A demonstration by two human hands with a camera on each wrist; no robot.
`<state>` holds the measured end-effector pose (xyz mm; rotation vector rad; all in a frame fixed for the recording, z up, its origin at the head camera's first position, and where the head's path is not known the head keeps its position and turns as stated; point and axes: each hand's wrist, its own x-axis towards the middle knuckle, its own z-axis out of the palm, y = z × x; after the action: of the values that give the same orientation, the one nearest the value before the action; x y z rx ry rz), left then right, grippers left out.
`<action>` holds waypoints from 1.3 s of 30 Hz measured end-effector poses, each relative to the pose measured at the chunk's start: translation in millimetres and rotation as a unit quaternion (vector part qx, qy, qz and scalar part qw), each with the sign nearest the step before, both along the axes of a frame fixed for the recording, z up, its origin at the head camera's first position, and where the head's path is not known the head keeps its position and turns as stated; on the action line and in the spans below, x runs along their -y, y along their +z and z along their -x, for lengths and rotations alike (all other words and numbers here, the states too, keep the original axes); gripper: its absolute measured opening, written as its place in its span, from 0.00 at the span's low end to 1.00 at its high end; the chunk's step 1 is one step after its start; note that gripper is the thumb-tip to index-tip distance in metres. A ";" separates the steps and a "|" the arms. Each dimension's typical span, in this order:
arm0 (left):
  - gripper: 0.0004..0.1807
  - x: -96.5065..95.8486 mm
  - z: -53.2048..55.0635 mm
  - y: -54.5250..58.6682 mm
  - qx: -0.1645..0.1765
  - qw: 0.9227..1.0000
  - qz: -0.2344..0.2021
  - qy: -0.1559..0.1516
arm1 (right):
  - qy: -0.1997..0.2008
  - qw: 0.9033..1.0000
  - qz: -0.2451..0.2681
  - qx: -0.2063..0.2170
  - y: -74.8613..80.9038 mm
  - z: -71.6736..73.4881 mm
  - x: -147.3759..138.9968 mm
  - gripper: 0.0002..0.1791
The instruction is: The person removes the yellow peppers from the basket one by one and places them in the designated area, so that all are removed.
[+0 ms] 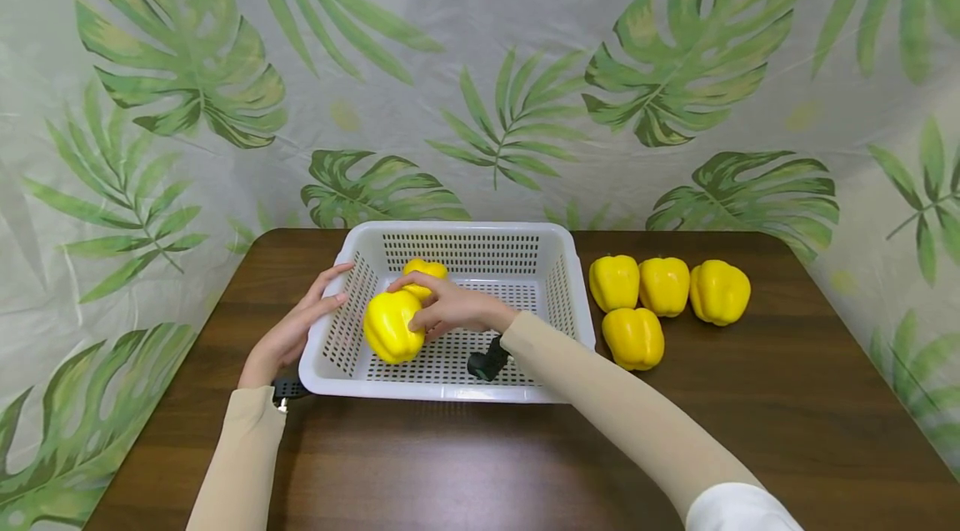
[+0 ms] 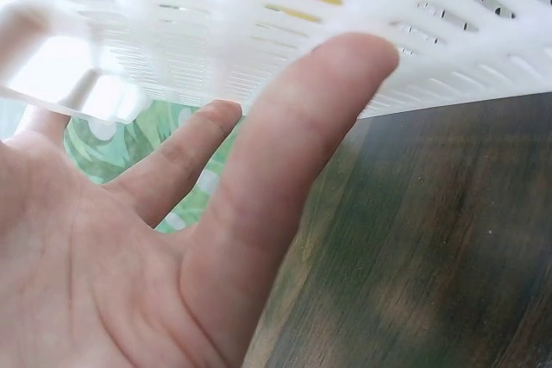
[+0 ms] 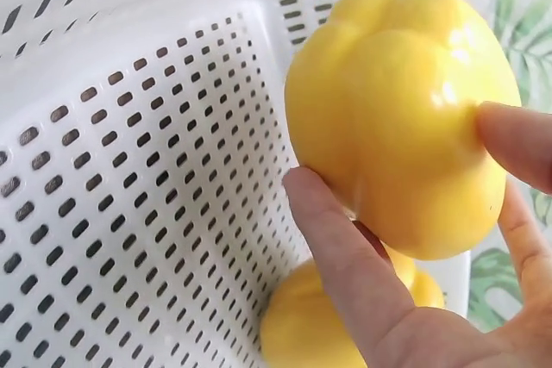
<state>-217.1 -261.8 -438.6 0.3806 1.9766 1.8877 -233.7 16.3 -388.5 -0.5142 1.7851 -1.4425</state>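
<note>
In the head view, the right hand (image 1: 453,310) held a yellow pepper (image 1: 387,329) between thumb and fingers, over the left part of a white basket (image 1: 442,391); whether it touched the floor there could not be told. Its grooves and long axis ran roughly near to far. A second pepper (image 1: 427,267) lay on the far side of it in the basket, partly covered by the right hand. Four more peppers (image 1: 663,287) sat on the tabletop (image 1: 480,464), right of the basket. The left hand (image 1: 295,327) was at the left rim.

In the left wrist view, its thumb and forefinger stood wide apart beside the slotted wall; yellow slivers showed through.

In the right wrist view, the held pepper's lobed end faced away from the palm, its stem end hidden; the second pepper was cut off.
</note>
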 end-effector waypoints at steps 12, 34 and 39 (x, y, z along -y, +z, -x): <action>0.29 -0.6 -1.3 2.2 0.002 1.000 0.003 0.002 | -0.018 0.999 0.030 -0.021 9.5 -0.3 -23.5 0.33; 0.29 -2.5 -3.0 3.8 0.005 1.000 0.000 0.003 | -0.060 0.996 0.055 -0.048 29.1 -3.8 -73.9 0.33; 0.28 -3.0 -3.1 4.0 0.005 1.000 -0.002 0.003 | -0.067 0.994 0.061 -0.055 33.2 -4.4 -86.2 0.33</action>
<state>-214.0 -258.8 -434.7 0.3654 1.9691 1.8941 -229.3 102.4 -355.3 -0.5545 1.8563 -1.6517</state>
